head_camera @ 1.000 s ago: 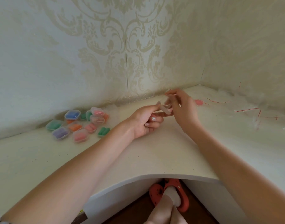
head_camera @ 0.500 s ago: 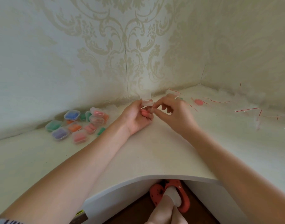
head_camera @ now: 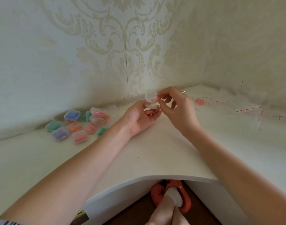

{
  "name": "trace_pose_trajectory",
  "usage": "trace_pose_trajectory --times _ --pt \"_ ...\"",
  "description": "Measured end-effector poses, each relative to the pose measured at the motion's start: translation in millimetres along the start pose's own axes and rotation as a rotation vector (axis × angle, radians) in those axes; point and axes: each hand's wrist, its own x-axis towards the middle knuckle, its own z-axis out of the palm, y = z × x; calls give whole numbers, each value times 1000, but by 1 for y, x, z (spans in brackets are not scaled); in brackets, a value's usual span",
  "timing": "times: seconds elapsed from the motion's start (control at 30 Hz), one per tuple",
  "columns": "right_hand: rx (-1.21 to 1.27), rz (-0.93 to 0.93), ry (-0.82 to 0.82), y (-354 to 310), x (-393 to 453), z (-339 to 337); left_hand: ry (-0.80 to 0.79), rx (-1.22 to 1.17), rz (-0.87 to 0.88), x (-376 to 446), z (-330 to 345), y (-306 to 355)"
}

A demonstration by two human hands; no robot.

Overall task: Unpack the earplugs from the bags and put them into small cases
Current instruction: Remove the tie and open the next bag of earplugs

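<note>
My left hand [head_camera: 139,117] holds a clear little case [head_camera: 150,99] with its lid up. My right hand [head_camera: 176,108] pinches a pink earplug [head_camera: 158,98] beside it.

I am looking into a domestic room, probably a home. Damask-patterned wallpaper [head_camera: 122,46] is covering both walls above a white corner desk [head_camera: 147,151]; a foot in a red clog [head_camera: 186,197] is resting on dark wooden flooring [head_camera: 135,213] beneath.
</note>
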Motion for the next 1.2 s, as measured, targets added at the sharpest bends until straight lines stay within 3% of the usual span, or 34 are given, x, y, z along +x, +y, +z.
trace_pose_trajectory --times 0.17,0.37,0.5,0.8,0.9,1.03,1.2 --pt "-117 22 -147 10 -2 -2 -76 -33 -79 -1 0 -3" --pt "-87 31 -166 3 -2 -3 -67 -77 -79 -3 -1 -3" --pt "136 222 -152 0 0 -3 -110 -53 -81 -10 4 -2" --pt "317 326 -82 -1 3 -2 -100 -25 -36 -4 2 -5" --pt "176 258 -20 -3 1 -5 -39 -36 -3 -1 -1 -3" --pt "-96 78 -170 4 -5 -1 1 -91 24 3 -6 0" --pt "-189 -55 -181 5 -6 0 31 -67 36 4 -9 -2"
